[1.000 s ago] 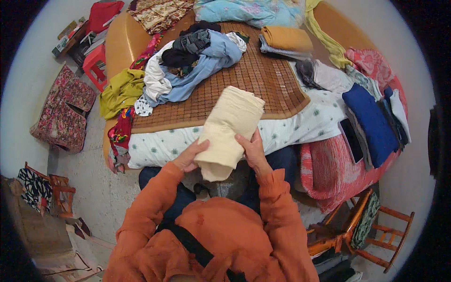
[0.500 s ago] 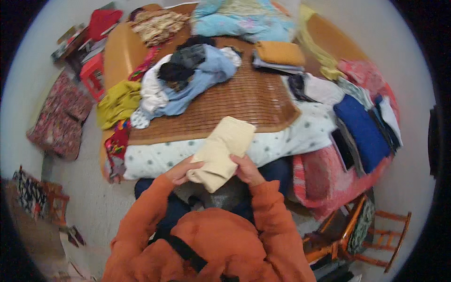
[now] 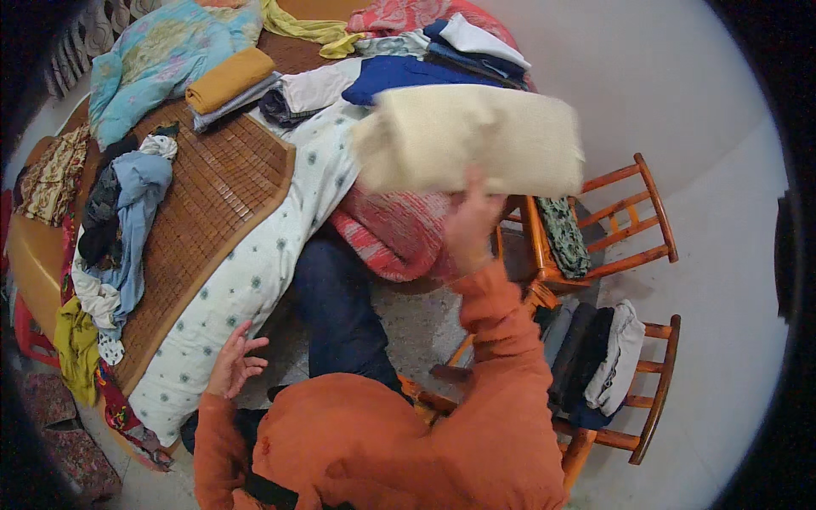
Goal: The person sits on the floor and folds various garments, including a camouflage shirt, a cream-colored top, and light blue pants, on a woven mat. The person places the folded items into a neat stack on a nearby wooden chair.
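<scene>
A: From my remote seat I take the brown mat of small woven slats (image 3: pixel 212 204) as landmark; where is the held thing?

B: I see the cream folded oblong of cloth (image 3: pixel 501 140) up in the air to the right of the mat; the right hand (image 3: pixel 473 225) has its fingers closed on the lower edge, though cloth and blur hide how some of them lie; the left hand (image 3: pixel 234 361), off the mat's lower-right side, has its fingers loosely spread, holding nothing.

A: How would I expect the cloth to handle?

B: I judge it light and soft, bulky rather than stiff; the dull surface should not be slippery, nor is it fragile; the loose layers could slide apart or droop at the ends.

A: Where would I take hold?

B: I would pinch through every layer near the middle of a long edge, thumb on one face, other fingers behind; support under one end would steady it.

A: Any brand, label or writing?

B: I can read none on the cloth, which is blurred; none on the mat either.
</scene>
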{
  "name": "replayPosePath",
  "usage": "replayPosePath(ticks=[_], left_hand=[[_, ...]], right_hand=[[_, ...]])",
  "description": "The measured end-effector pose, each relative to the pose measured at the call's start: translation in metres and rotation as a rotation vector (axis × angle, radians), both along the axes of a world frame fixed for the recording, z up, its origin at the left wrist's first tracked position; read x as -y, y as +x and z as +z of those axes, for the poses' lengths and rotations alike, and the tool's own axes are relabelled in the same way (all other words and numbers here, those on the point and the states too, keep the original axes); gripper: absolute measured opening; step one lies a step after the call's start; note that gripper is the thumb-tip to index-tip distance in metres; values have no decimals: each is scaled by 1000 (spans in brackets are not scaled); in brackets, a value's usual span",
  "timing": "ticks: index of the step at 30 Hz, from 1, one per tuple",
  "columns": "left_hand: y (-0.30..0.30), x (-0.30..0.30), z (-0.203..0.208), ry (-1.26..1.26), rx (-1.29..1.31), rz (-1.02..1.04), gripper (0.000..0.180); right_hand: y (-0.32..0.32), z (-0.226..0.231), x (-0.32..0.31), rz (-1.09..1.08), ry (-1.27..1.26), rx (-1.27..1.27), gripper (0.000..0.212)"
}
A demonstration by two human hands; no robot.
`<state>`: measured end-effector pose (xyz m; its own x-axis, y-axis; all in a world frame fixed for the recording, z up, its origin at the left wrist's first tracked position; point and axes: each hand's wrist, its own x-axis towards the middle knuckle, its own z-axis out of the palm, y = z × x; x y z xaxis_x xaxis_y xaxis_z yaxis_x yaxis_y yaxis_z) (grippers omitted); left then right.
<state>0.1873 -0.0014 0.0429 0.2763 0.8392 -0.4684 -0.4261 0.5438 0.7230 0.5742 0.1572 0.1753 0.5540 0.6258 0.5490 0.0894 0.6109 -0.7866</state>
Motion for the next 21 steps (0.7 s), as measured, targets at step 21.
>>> replayPosePath(ticks=[21], left_hand=[[17,-8,-24,-93,-243,37,52]], right_hand=[[149,-110,-64,-679,-171,30,50]])
